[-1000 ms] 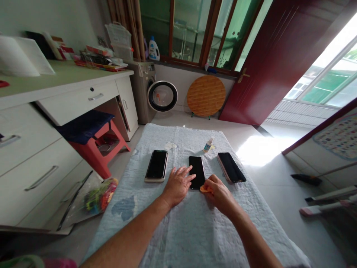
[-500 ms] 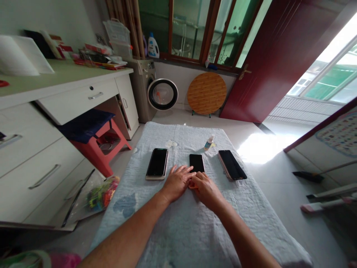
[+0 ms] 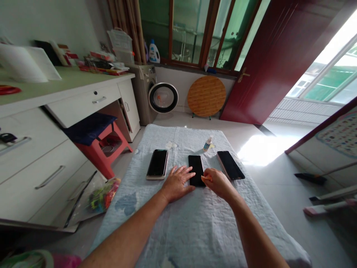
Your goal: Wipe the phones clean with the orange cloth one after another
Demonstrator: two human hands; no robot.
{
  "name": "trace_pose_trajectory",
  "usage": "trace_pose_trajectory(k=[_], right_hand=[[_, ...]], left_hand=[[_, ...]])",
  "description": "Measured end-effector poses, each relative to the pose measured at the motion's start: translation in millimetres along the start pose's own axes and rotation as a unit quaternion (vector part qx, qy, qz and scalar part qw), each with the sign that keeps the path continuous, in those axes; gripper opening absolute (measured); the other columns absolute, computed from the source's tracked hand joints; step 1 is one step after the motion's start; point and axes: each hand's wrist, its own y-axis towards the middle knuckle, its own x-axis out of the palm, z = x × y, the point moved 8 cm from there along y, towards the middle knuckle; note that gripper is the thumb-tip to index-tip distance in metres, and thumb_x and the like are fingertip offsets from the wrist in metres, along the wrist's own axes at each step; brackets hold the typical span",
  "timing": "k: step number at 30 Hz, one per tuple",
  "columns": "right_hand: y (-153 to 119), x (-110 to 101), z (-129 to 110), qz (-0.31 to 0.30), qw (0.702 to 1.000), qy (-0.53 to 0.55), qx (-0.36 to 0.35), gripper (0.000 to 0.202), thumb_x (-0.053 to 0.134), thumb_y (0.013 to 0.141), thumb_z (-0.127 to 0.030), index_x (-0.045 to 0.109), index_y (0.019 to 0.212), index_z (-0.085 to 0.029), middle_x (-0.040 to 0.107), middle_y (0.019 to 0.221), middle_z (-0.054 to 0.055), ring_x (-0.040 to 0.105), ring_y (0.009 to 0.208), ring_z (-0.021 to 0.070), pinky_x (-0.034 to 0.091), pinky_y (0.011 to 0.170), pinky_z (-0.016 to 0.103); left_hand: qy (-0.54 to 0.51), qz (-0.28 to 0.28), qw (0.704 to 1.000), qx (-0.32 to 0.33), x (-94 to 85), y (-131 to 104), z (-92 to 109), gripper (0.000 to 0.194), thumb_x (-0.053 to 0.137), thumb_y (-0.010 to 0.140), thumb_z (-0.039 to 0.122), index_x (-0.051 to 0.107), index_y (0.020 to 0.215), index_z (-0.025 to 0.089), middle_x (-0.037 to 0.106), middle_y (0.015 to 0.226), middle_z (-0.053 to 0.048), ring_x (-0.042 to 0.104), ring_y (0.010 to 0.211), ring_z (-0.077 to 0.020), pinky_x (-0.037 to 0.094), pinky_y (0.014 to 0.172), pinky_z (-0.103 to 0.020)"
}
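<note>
A black smartphone (image 3: 196, 167) lies face up in the middle of the cloth-covered table (image 3: 178, 223). My left hand (image 3: 176, 183) rests flat beside it with fingers spread, the fingertips and thumb reaching the phone's left edge. At the phone's right edge, my right hand (image 3: 216, 179) is closed on a small orange item (image 3: 205, 178); most of it is hidden, so its kind is unclear. Another dark-screened phone (image 3: 157, 163), on a pale case or box, lies to the left. A third phone (image 3: 231, 165) lies tilted at the right. Behind them stands a small spray bottle (image 3: 208, 144).
A white desk (image 3: 92, 83) with a red stool (image 3: 107, 149) runs along the left. Beyond the table are a washing machine (image 3: 143, 93) with its door open and a round wooden tabletop (image 3: 206, 96). A plastic bag (image 3: 97, 199) hangs near the table's left side.
My right hand has moved right, from the phone's lower part to its right edge, with the orange item. More of the middle phone shows. My left hand stays nearly in place.
</note>
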Motion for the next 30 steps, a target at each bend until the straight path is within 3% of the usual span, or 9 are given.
trace_pose_trajectory(k=[3, 10, 14, 19, 25, 30], right_hand=[[19.8, -4.4, 5.0, 0.070, 0.997, -0.005, 0.033, 0.011, 0.051, 0.088, -0.027, 0.060, 0.086, -0.020, 0.059, 0.072, -0.001, 0.051, 0.064, 0.0126, 0.031, 0.060, 0.023], [33.2, 12.1, 32.5, 0.206, 0.975, -0.005, 0.088, 0.019, 0.046, 0.091, -0.027, 0.062, 0.084, -0.020, 0.060, 0.083, 0.003, 0.052, 0.071, 0.0146, 0.033, 0.063, 0.024], [28.7, 18.5, 36.7, 0.210, 0.974, -0.004, 0.081, 0.022, 0.046, 0.091, -0.027, 0.065, 0.083, -0.020, 0.060, 0.082, 0.004, 0.053, 0.076, 0.0166, 0.035, 0.069, 0.026], [29.8, 21.9, 38.2, 0.188, 0.979, -0.038, 0.062, 0.020, 0.048, 0.088, -0.018, 0.068, 0.088, -0.019, 0.062, 0.086, 0.007, 0.051, 0.082, 0.0191, 0.036, 0.076, 0.028], [41.0, 22.7, 42.6, 0.219, 0.975, 0.001, 0.039, 0.026, 0.044, 0.092, -0.019, 0.069, 0.092, -0.019, 0.065, 0.091, 0.007, 0.052, 0.083, 0.0192, 0.037, 0.078, 0.029], [47.2, 23.2, 45.7, 0.249, 0.967, 0.000, 0.048, 0.028, 0.042, 0.095, -0.025, 0.069, 0.091, -0.018, 0.063, 0.094, 0.008, 0.052, 0.083, 0.0185, 0.037, 0.079, 0.030]], left_hand=[[0.017, 0.004, 1.000, -0.017, 0.0, -0.9, 1.7, 0.056, 0.063, 0.084, 0.049, 0.048, 0.135, 0.031, 0.025, 0.158, -0.008, 0.030, 0.142, -0.0281, 0.017, 0.115, -0.055], [0.033, -0.049, 0.997, -0.053, 1.5, 7.7, 6.6, 0.068, 0.064, 0.080, 0.050, 0.042, 0.140, 0.026, 0.033, 0.154, -0.008, 0.030, 0.141, -0.0303, 0.022, 0.115, -0.053], [0.046, -0.023, 0.995, -0.082, 0.3, 15.7, 11.3, 0.088, 0.071, 0.068, 0.058, 0.040, 0.141, 0.022, 0.042, 0.148, -0.011, 0.037, 0.136, -0.0335, 0.027, 0.111, -0.054], [0.040, 0.041, 0.994, -0.094, 3.9, 15.8, 7.4, 0.081, 0.070, 0.070, 0.060, 0.045, 0.138, 0.024, 0.045, 0.145, -0.008, 0.039, 0.132, -0.0334, 0.028, 0.111, -0.051], [0.021, 0.028, 0.996, -0.085, 3.6, 13.7, 2.4, 0.079, 0.067, 0.073, 0.063, 0.046, 0.139, 0.024, 0.037, 0.152, -0.010, 0.036, 0.135, -0.0355, 0.028, 0.111, -0.052], [0.023, 0.010, 0.997, -0.067, 1.6, 15.2, 2.5, 0.080, 0.070, 0.072, 0.054, 0.045, 0.141, 0.023, 0.035, 0.153, -0.009, 0.035, 0.135, -0.0336, 0.030, 0.111, -0.049]])
